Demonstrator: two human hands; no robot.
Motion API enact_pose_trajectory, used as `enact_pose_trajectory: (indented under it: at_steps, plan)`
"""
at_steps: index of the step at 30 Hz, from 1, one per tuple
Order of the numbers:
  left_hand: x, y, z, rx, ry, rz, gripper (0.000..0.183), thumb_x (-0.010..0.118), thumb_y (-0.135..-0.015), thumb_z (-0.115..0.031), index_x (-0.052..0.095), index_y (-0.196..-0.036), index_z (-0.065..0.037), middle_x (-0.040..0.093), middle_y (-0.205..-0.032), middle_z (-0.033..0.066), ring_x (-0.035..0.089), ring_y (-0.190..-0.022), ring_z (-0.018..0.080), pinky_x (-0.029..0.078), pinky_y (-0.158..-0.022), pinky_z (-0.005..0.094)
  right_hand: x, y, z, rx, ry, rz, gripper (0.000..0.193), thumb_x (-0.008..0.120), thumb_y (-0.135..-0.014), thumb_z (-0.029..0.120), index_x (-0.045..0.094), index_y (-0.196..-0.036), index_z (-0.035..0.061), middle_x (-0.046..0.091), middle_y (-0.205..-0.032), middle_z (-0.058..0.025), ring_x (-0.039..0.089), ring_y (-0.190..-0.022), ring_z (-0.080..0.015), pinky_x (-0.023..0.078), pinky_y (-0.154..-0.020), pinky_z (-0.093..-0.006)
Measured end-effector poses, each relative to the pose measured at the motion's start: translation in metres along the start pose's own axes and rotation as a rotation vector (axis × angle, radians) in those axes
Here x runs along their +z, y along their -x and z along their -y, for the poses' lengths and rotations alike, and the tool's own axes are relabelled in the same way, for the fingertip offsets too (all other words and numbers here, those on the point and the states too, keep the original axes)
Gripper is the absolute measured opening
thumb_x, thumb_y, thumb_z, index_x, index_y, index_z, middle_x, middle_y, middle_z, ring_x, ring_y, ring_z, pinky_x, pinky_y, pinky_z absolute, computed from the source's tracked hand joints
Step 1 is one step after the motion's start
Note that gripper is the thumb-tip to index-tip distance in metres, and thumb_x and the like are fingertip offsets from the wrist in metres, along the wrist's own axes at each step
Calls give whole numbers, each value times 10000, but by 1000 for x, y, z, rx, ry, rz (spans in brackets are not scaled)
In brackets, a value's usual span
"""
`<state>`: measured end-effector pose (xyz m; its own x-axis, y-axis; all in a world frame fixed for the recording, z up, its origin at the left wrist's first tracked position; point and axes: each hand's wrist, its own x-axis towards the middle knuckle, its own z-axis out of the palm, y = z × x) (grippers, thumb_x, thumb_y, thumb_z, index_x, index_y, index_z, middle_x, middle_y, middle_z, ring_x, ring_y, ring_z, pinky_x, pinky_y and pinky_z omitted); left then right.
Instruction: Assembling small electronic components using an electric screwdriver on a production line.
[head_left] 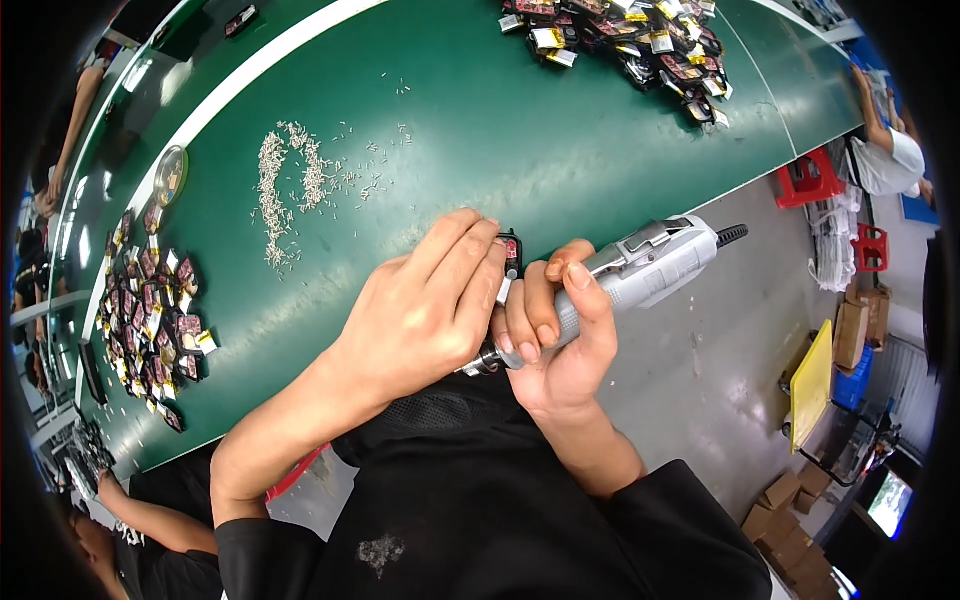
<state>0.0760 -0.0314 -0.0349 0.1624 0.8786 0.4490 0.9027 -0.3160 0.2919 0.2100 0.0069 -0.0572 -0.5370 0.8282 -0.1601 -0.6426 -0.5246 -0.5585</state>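
My right hand (560, 335) is wrapped around a grey electric screwdriver (655, 265). The tool lies slanted, its black cable end pointing away to the right and its metal bit end down near my waist. My left hand (425, 305) has its fingers pressed together over a small black-cased electronic module (512, 252). Only the module's far end, with some red, shows past the fingertips; the rest is covered. Both hands meet close together at the near edge of the green table. Beyond them lie many small silvery screws (270, 185), loosely scattered.
Piles of similar modules lie at the left (150, 320) and far right (660, 45) of the green table (480, 130). A small round dish (171, 176) stands by the left pile. Other people sit at left and right. Red stools (808, 180) and a yellow board (811, 385) are on the right.
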Motion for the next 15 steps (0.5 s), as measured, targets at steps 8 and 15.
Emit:
enact_pose_trajectory:
  at_steps: [8, 15]
  plan:
    - [0, 5, -4, -39, -41, 48, 349, 657, -619, 13, 604, -953, 99, 611, -1048, 195, 606, -972, 325, 551, -707, 353, -7, -7, 19, 24, -54, 188, 101, 430, -927, 150, 470, -918, 58, 368, -497, -10, 356, -366, -121, 370, -410, -280]
    - [-5, 10, -12, 6, -133, 156, 400, 651, -629, 36, 590, -1010, 142, 574, -1134, 235, 583, -1010, 343, 542, -768, 366, -2, -51, 75, -204, 151, 540, 212, 397, -976, 254, 474, -1001, 58, 381, -540, 13, 370, -401, -88, 389, -455, -261]
